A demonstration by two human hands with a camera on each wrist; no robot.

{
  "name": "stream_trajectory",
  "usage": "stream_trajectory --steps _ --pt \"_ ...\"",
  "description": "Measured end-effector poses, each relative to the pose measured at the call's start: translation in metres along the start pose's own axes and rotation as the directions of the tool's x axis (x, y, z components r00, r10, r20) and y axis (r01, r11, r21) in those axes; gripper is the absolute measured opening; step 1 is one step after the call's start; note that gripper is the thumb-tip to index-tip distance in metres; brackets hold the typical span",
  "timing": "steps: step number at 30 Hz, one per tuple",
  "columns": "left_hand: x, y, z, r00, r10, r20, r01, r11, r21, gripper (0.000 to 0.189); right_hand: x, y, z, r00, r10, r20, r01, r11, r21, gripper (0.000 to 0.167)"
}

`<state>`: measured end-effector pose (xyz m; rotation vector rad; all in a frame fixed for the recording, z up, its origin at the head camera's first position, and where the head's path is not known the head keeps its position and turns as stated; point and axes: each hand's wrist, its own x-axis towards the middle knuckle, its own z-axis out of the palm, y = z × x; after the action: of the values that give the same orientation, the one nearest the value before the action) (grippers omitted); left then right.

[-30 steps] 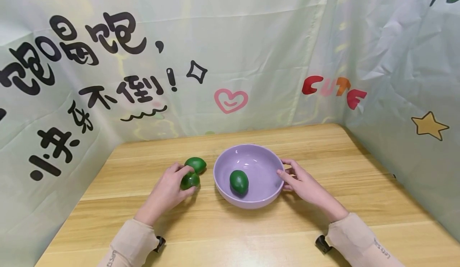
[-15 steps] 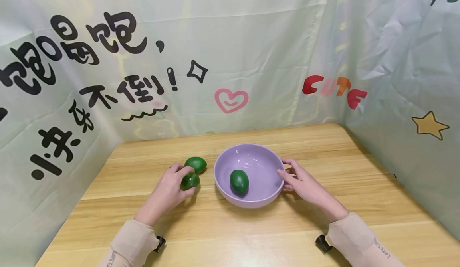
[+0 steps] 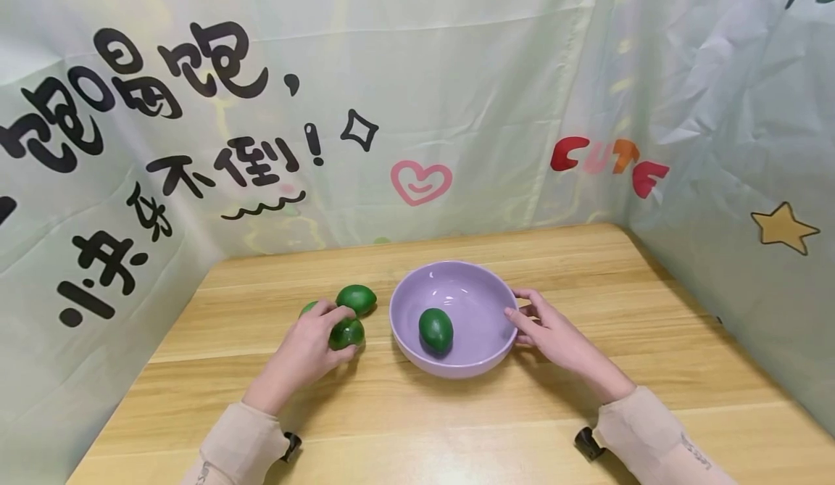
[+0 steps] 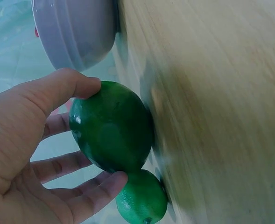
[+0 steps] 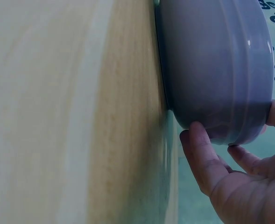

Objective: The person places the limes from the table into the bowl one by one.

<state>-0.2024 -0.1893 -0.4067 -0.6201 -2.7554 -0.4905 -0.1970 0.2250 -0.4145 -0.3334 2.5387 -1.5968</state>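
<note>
My left hand (image 3: pixel 306 347) holds a glossy green lime (image 4: pixel 111 126), thumb on one side and fingertips on the other, close over the table. A smaller-looking lime (image 4: pixel 142 198) lies against it in the left wrist view. Behind the held fruit in the head view sits one lime (image 3: pixel 356 299), and the edge of another lime (image 3: pixel 309 307) peeks out past my knuckles, mostly hidden. My right hand (image 3: pixel 544 329) grips the right side of a purple bowl (image 3: pixel 457 371), thumb at the rim and fingertips against the outer wall (image 5: pixel 212 70). One lime (image 3: pixel 435 330) rests inside the bowl, left of its middle.
The wooden table (image 3: pixel 424 434) carries the bowl near its middle, limes to the left of it. A pale printed cloth (image 3: pixel 483 122) hangs behind and along both sides of the table, close to its edges.
The left hand and its lime have shifted very slightly toward the front, and a lime's edge now shows behind the knuckles. The right hand and the bowl stay in place.
</note>
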Motion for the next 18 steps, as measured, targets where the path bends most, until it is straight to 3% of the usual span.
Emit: stream_trajectory --steps 18 --pt "-0.0072 0.0040 -0.0017 0.999 0.020 -0.029 -0.020 1.000 0.002 0.046 0.0010 0.0017 -0.0011 1.000 0.006 0.004 -0.006 1.000 0.009 0.062"
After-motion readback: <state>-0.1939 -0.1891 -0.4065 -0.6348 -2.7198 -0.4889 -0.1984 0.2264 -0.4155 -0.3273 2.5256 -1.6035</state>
